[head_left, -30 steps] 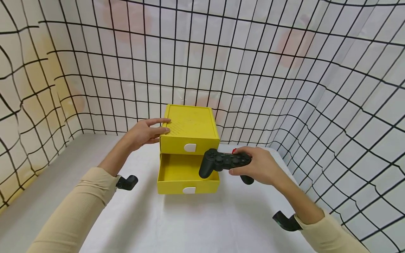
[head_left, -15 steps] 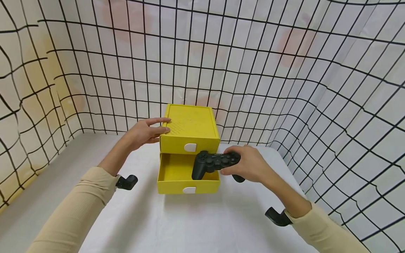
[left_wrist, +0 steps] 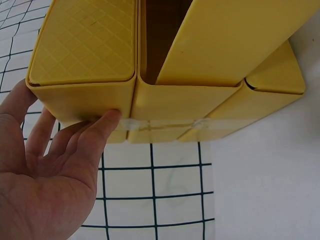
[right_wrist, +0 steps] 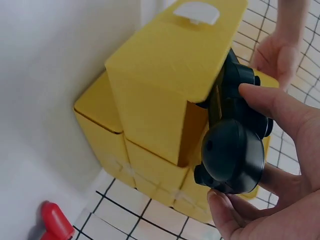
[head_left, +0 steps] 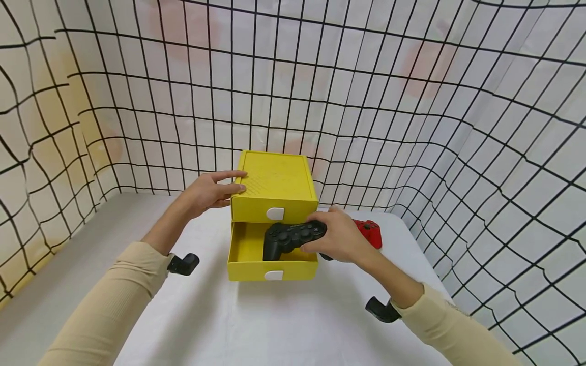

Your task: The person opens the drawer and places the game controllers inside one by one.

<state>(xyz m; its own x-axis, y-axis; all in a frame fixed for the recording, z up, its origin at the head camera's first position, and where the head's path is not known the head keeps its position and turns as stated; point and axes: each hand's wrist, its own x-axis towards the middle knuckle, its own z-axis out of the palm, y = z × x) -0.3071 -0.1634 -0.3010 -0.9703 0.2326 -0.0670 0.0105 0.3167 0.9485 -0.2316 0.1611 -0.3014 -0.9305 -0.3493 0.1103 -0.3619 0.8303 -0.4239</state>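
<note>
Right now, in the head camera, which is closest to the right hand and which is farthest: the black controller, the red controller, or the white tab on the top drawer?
1. Black controller: gripped by the right hand, over the open lower drawer.
2. Red controller: on the table just behind the hand, to its right.
3. White tab: on the closed top drawer's front, up and left of the hand.

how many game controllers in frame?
2. The black controller is held by the right hand over the open lower drawer. The red controller lies on the table, behind that hand and partly hidden.
</note>
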